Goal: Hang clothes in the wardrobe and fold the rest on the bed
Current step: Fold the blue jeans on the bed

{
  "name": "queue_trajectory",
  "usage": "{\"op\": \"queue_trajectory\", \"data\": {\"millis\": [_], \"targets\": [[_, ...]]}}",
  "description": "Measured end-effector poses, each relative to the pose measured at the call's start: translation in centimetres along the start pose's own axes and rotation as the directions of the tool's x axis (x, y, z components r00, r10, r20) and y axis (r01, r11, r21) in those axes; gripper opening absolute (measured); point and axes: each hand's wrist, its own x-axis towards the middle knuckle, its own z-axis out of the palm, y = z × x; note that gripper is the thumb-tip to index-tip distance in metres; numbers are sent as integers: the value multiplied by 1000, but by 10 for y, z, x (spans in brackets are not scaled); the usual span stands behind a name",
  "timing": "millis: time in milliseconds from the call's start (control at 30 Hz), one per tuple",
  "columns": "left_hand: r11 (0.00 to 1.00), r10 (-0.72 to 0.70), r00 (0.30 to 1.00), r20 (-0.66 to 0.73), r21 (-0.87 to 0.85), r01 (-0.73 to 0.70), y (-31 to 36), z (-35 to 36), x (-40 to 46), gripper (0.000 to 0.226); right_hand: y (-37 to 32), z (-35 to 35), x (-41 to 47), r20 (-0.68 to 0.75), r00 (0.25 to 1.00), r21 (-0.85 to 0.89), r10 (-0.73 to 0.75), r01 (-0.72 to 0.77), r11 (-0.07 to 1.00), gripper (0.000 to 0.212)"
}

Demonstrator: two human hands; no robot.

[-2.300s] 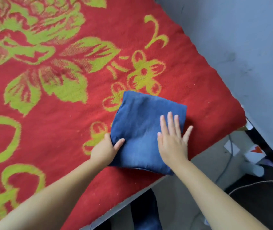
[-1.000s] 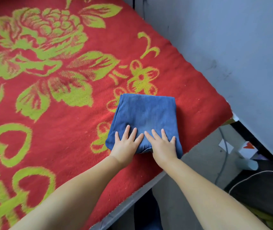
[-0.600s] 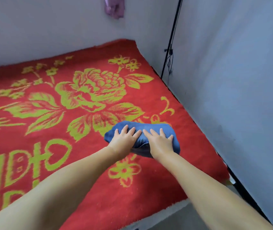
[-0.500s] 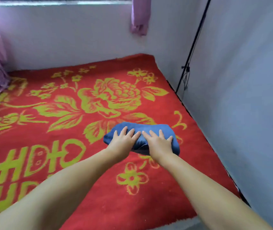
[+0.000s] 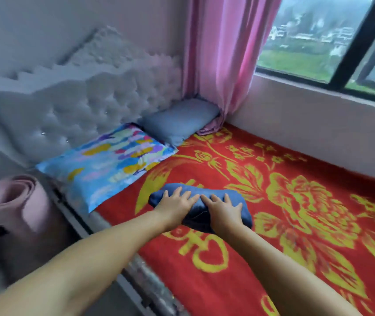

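A second ago the folded blue denim garment (image 5: pixel 199 207) lay flat near the foot-end edge of the bed (image 5: pixel 296 258); now it is a thick bundle carried toward the multicoloured pillow (image 5: pixel 106 165), so the folding looks finished and only placing remains. The left hand (image 5: pixel 174 205) lies on the bundle's left half, fingers (image 5: pixel 177 193) spread over its top; whether the thumb hooks beneath is hidden. The right hand (image 5: pixel 224 210) mirrors it on the right half, fingers splayed, touching the left hand's fingertips. The denim sits under both palms, over the red blanket.
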Motion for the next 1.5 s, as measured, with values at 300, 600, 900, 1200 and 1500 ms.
{"op": "queue_trajectory", "data": {"millis": [300, 600, 900, 1200, 1500], "targets": [[873, -482, 871, 96, -30, 486, -211, 71, -279, 77, -335, 23, -35, 104, 856, -56, -506, 513, 857, 75], [562, -786, 566, 250, -92, 822, -291, 137, -504, 80, -573, 70, -103, 293, 540, -129, -789, 840, 527, 90], [370, -853, 373, 364, -82, 925, -367, 184, -608, 79, -730, 103, -113, 402, 297, -67, -866, 953, 295, 77], [206, -836, 216, 504, -76, 976, -445, 230, -661, 82, -854, 130, -101, 496, 178, -68, -850, 984, 166, 74], [327, -741, 356, 569, -158, 932, -536, 290, -703, 81, -942, 176, -89, 521, 284, -62, -805, 953, 296, 70]]}}
